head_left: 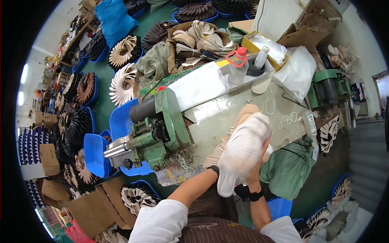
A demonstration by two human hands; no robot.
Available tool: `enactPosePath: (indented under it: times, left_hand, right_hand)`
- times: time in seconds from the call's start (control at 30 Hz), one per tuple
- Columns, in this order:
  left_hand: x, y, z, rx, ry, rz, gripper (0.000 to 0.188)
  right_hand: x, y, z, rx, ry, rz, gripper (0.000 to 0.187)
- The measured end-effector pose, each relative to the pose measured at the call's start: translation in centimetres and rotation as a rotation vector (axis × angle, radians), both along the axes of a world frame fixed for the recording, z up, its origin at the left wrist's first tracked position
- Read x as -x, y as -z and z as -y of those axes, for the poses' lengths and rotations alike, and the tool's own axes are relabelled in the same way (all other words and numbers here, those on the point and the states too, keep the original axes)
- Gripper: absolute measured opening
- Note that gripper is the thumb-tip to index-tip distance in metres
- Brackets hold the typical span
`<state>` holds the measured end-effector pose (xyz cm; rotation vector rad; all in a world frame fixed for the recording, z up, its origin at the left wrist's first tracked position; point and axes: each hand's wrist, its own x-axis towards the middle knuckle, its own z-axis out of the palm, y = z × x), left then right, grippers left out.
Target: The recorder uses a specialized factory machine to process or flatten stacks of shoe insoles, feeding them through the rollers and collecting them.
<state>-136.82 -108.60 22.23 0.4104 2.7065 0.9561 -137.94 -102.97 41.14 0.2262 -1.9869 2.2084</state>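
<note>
We hold a stack of insoles [227, 148] over the bench [214, 117].
Gloved left hand [241, 156] wraps it, fingers together; right hand [259, 166] mostly hidden, fingers unclear.

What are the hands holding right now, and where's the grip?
A fanned stack of tan insoles; the white-gloved left hand wraps over its upper end. The right hand is mostly hidden behind; its grip cannot be told.

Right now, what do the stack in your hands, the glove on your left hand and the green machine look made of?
The fanned stack looks like thin tan board or leather pieces: flat, matte, layered edges; which one I cannot tell. The glove on the left hand looks like white knit cloth, soft and blurred by motion. The green machine looks like painted metal, its paint chipped, with bare steel rollers and a dark cylinder on top.
</note>
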Motion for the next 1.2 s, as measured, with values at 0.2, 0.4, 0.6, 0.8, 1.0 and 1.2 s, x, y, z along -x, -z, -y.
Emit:
enactPosePath:
  times: [0.2, 0.4, 0.6, 0.8, 1.0, 1.2]
  left_hand:
    - [2.5, -3.6, 0.9, -0.394, -0.113, 0.487, 0.049]
    - [2.5, -13.2, 8.1, -1.671, -0.333, 0.694, 0.077]
    - [-4.4, -26.1, 11.3, -1.384, -0.309, 0.518, 0.106]
    - [-13.1, -26.5, 17.6, -1.31, -0.756, -0.045, 0.103]
    - [-19.3, -29.9, 21.6, -0.993, -0.895, -0.199, 0.057]
    - [-28.5, -29.6, 27.2, -1.206, -0.897, -0.177, 0.057]
  right_hand:
    - [-0.8, -4.4, -2.0, 0.08, -0.087, 0.061, 0.097]
    - [-2.5, -6.0, -4.0, -0.124, -0.14, 0.138, 0.093]
    - [-1.5, -8.7, -0.7, -0.249, -0.287, 0.185, 0.09]
    - [-5.1, -10.4, 3.7, -0.029, -0.388, 0.234, 0.06]
    - [-11.3, -10.0, 11.7, 0.096, -0.551, 0.338, 0.07]
    - [-18.6, -10.6, 20.9, -0.359, -0.614, -0.072, 0.152]
